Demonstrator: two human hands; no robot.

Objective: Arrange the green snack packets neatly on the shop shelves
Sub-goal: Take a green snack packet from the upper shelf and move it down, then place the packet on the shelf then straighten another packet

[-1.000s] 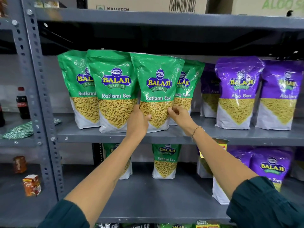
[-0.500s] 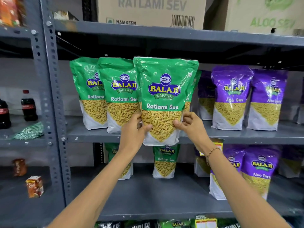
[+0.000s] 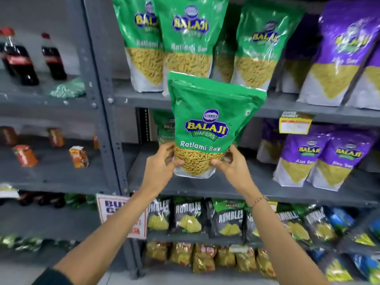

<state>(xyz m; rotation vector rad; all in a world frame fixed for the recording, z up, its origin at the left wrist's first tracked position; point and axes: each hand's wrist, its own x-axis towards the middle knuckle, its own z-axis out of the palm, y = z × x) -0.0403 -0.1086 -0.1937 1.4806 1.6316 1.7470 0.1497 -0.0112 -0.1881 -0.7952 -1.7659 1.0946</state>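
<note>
Landmark: the grey upright post (image 3: pixel 98 95) of the shelving.

Left of the post: two dark cola bottles (image 3: pixel 33 56) stand on an upper shelf, a bunched green net (image 3: pixel 68 88) lying beside them, nearer the post. One shelf down, small orange-red cartons (image 3: pixel 79 157) and jars, blurred. At the post's foot, a white sign with red and blue lettering (image 3: pixel 121 217), partly hidden by the left forearm.

Right of the post, upper shelf (image 3: pixel 141 98): a row of green Ratlami Sev packets (image 3: pixel 185 38) standing upright, touching or overlapping one another.

Just right of the post, in front of the middle shelf (image 3: pixel 236 188): the held green packet (image 3: pixel 207 124), upright, tilted slightly, its top edge overlapping the upper shelf's lip. Its base appears clear of the middle shelf board. Left hand (image 3: pixel 159 167) grips the lower left corner, thumb across the front, fingers behind. Right hand (image 3: pixel 232 163) grips the lower right corner the same way; a thin bracelet (image 3: pixel 258 201) on that wrist. Another green packet (image 3: pixel 165 128) stands behind the held one, mostly covered.

Farther right of the post: purple Aloo Sev packets (image 3: pixel 341 52) on the upper shelf, more (image 3: pixel 320 157) on the middle shelf, a yellow price tag (image 3: pixel 295 124) hanging above them. Below, black Rumbles bags (image 3: pixel 228 219) in a row, then gold packets (image 3: pixel 205 256) on the lowest level.
</note>
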